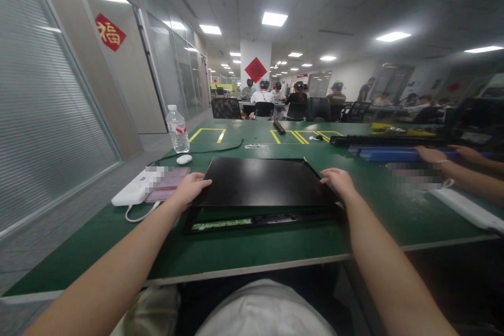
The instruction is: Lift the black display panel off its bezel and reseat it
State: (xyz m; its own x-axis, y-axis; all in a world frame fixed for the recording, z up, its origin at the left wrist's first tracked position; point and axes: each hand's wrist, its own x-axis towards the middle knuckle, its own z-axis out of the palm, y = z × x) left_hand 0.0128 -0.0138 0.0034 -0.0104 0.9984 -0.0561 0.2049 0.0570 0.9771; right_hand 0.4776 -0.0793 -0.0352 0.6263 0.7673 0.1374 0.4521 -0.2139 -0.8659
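A flat, glossy black panel (263,181), which looks like a screen panel, lies tilted in front of me over a dark frame. My left hand (192,188) pinches its left edge, the thumb resting near the rim. On the opposite side my right hand (337,182) has its fingertips closed at the right edge. Along the near side, below the panel, shows a black frame (307,216) with a strip of green circuit board (222,224) in it. The panel hides the rest of what lies beneath it.
Left of me are a white power bank (132,189) with a cable, a phone (167,184), a white oval object (184,159) and a water bottle (178,128). At right, another person's hands (431,155) touch a blue strip (389,154). Yellow tape (222,135) marks the green table (252,257).
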